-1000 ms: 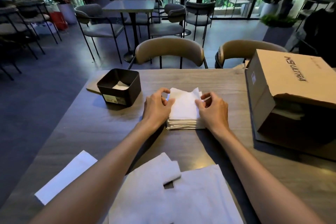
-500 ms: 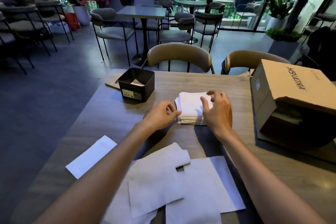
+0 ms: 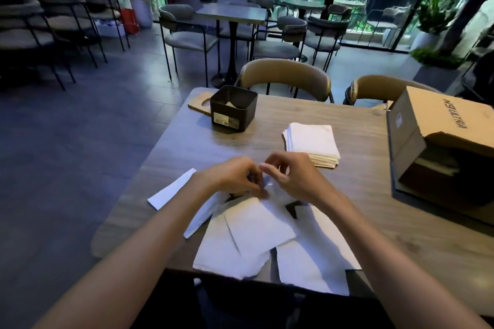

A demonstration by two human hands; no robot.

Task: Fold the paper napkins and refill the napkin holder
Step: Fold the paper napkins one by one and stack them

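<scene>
1. The left hand [image 3: 235, 175] has left the folded napkin stack [image 3: 311, 143] and now pinches the top edge of a loose napkin [image 3: 256, 224] on the bench [image 3: 267, 125].
2. The right hand [image 3: 290, 177] has come back too, pinching the same edge.
3. The black napkin holder [image 3: 232, 108] sits far left, label unreadable.
4. The cardboard box [image 3: 438, 125] reads "N9 ULTRA".

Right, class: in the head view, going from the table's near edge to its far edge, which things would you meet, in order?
Loose unfolded napkins → the two hands, left and right, meeting over a napkin → stack of folded napkins → black napkin holder → tan chair backs beyond the table.
</scene>
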